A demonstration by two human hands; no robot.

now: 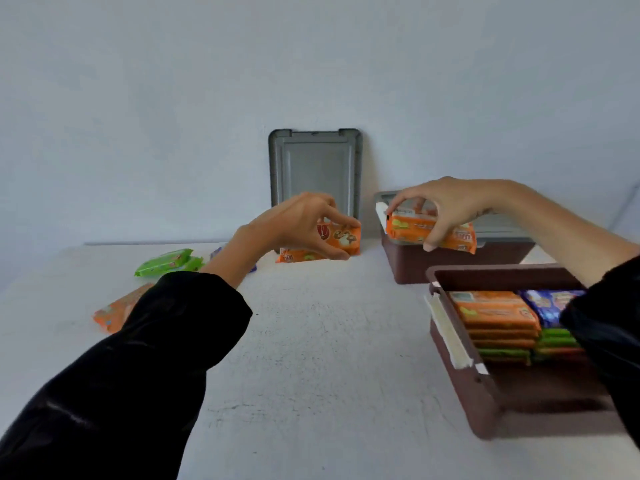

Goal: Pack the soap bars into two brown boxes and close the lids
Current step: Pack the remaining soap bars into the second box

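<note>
Orange soap bar (431, 231) in right hand (446, 206)

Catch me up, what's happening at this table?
A person is packing soap bars. The left hand grips an orange bar near the grey lid leaning on the wall; the right hand holds another orange bar over the closed far box. The near box is open, partly filled. Loose bars remain on the table.
</note>
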